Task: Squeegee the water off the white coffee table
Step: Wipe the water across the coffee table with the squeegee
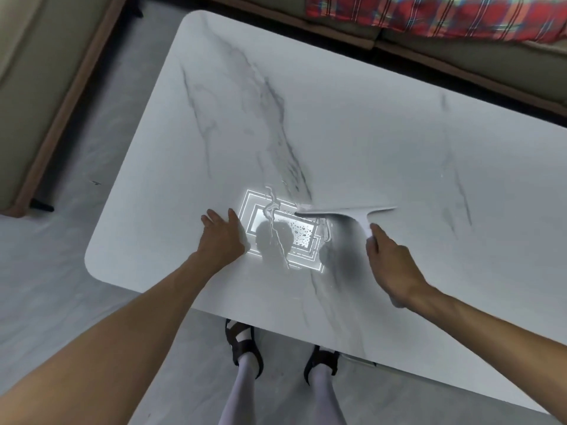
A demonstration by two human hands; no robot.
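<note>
One squeegee (343, 213), blade on wet patch (285, 231) mid tabletop (352, 127). Two hands: right hand (391, 265) grips its handle; left hand (222, 237) flat, fingers spread, beside the water.

Home living room, marble-look coffee table (352, 133), sofa (460, 47) with plaid blanket (445, 13)

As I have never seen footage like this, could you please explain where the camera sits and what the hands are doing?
There is no machine here: the single picture comes from a camera worn on a person's head, looking down. The left hand rests flat on the white coffee table. The right hand grips the handle of a white squeegee, whose blade lies on the tabletop. Between the hands, water glistens in streaks and droplets.
</note>
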